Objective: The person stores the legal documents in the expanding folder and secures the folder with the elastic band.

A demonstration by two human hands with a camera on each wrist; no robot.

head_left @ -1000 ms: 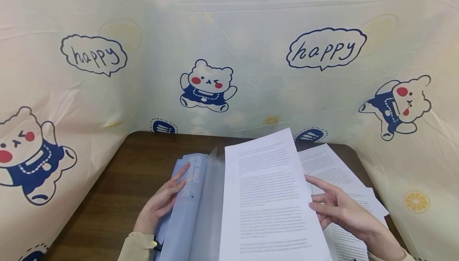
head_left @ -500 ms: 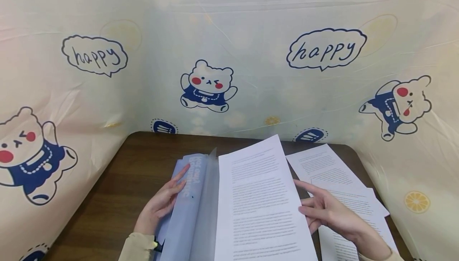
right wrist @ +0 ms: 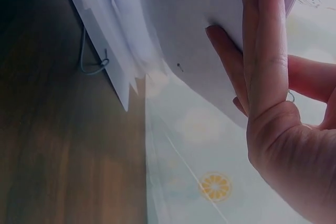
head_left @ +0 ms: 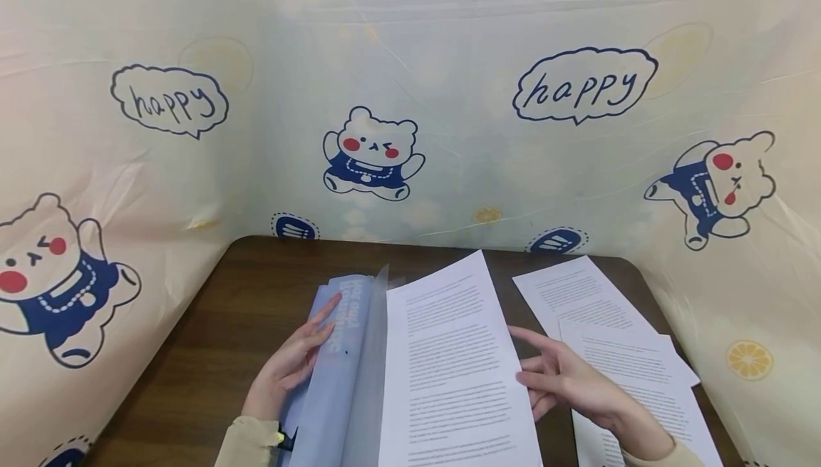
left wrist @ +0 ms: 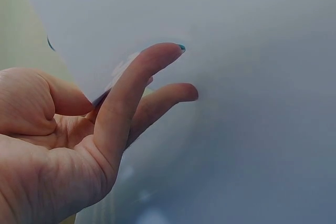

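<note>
On the left my left hand holds the rolled-back blue cover of a folder, its fingers spread over the pale lettering. The left wrist view shows that hand with its thumb against a sheet edge and two fingertips extended. Clear plastic sleeves stand up inside the folder. A printed white paper leans upright beside the sleeves, its left edge right at them. My right hand pinches its right edge, thumb in front. From behind, the right wrist view shows several fingers against the paper.
Several printed sheets lie overlapping on the right of the brown wooden table. A pale curtain with cartoon bears surrounds the table on three sides. A thin wire loop shows near a panel edge in the right wrist view.
My right hand has carried the printed paper left and slightly lower, closer against the clear sleeves, uncovering more of the sheets on the right. My left hand stays on the folder.
</note>
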